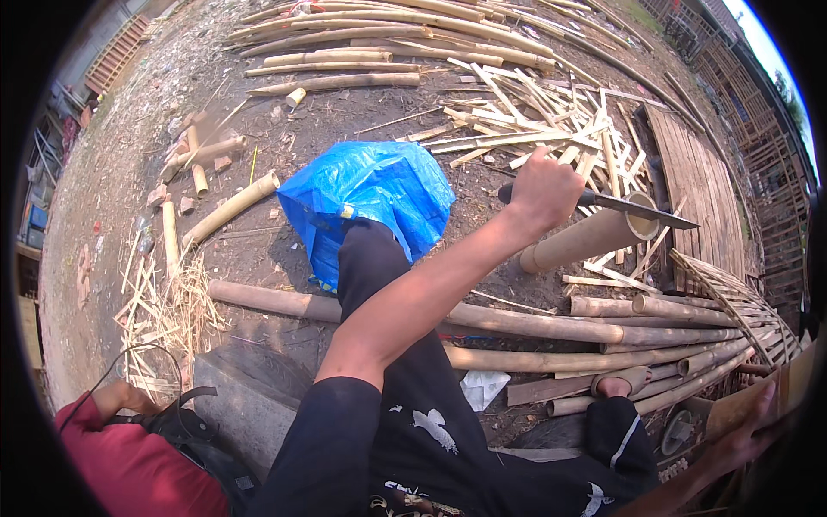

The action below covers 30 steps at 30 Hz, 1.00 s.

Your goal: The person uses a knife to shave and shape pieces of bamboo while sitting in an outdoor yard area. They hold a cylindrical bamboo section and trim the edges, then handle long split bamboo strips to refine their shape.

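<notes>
My left hand [549, 191] is closed round the dark handle of a long knife [633, 207]. The blade points right and crosses the open end of a thick, pale bamboo tube [573, 241]; whether it touches the rim I cannot tell. At the far right my right hand [748, 438] is at a wide tan bamboo piece [732, 414], thumb against its face and fingers partly hidden. Under my raised left leg lies a blue plastic sheet [366, 189]. Split bamboo strips [551, 121] lie heaped beyond the tube.
Bamboo poles [551, 326] lie across the ground before me, with more poles [362, 39] at the back. A wooden plank panel [702, 181] stands right of the strips. A person in a red shirt [146, 470] sits at lower left beside a grey block [250, 396].
</notes>
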Available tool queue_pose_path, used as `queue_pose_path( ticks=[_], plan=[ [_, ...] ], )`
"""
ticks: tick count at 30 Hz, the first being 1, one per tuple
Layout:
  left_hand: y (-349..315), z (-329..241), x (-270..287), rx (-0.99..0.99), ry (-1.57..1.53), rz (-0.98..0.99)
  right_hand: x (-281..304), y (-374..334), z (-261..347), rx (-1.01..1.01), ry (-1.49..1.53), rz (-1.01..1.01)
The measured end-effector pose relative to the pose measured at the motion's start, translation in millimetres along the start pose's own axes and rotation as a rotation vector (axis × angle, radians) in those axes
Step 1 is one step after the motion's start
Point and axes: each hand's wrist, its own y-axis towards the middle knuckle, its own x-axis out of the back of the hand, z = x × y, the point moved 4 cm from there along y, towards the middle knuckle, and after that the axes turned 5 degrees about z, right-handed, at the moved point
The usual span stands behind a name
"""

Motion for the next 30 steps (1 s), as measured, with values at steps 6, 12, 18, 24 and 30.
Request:
queue_pose_path(
  ticks=[6,12,18,24,30],
  plan=[
    [-16,11,1,0.064,0.0,-0.024,-84,-60,-1,0.042,-0.121,0.222],
    [15,5,13,0.005,0.05,-0.017,-127,-109,-17,-0.557,0.486,0.858],
    [6,14,4,-0.013,0.125,0.023,-92,-86,-7,-0.541,0.617,0.717],
    [-12,32,4,-0.014,0.111,-0.017,-48,-10,55,-0.034,0.407,0.143],
    [-7,22,-2,0.0,0.11,0.017,-107,-67,60,-0.08,0.441,0.719]
  ],
)
